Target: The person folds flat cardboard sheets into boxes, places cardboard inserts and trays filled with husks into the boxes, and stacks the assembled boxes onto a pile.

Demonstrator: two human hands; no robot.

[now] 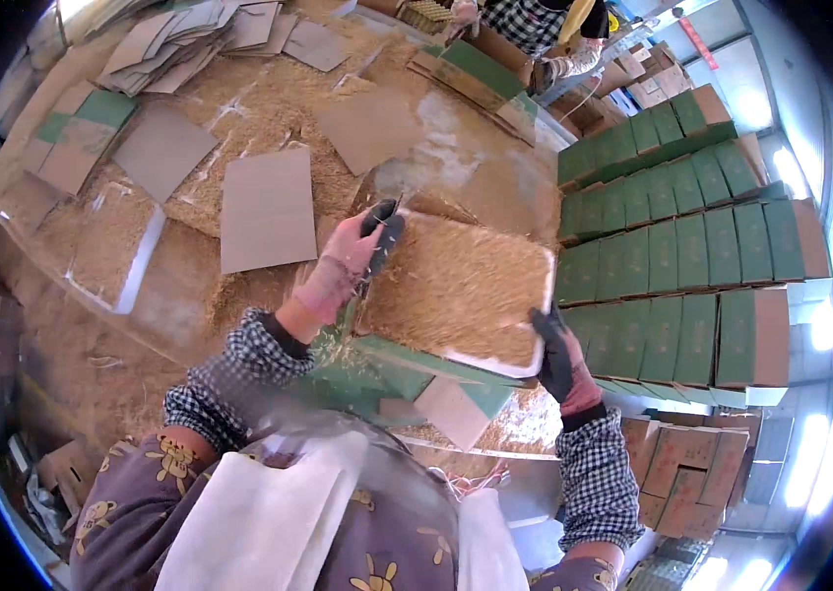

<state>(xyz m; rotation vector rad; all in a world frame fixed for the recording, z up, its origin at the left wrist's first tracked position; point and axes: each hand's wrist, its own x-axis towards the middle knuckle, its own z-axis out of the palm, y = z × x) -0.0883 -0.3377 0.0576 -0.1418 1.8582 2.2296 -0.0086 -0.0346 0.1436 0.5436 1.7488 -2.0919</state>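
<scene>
A white-rimmed rectangular foam tray (458,284), covered with loose brown husks, tilts over an open green cardboard box (402,362). In pink and black work gloves, I hold it from both sides. My left hand (357,247) grips around its far left corner, its fingers partly hiding the rim. Wrapped on the near right corner is my right hand (560,358). Loose husk flecks scatter below my left wrist. A small cardboard flap (453,414) sticks out from the box on my side. What lies under the tray is hidden.
Husks and flat cardboard sheets (269,210) cover the table on the left. Another white foam tray (137,262) lies there. Stacked green cartons (690,255) stand close on the right. Across the table, a person in a checked garment is beside another open green box (483,66).
</scene>
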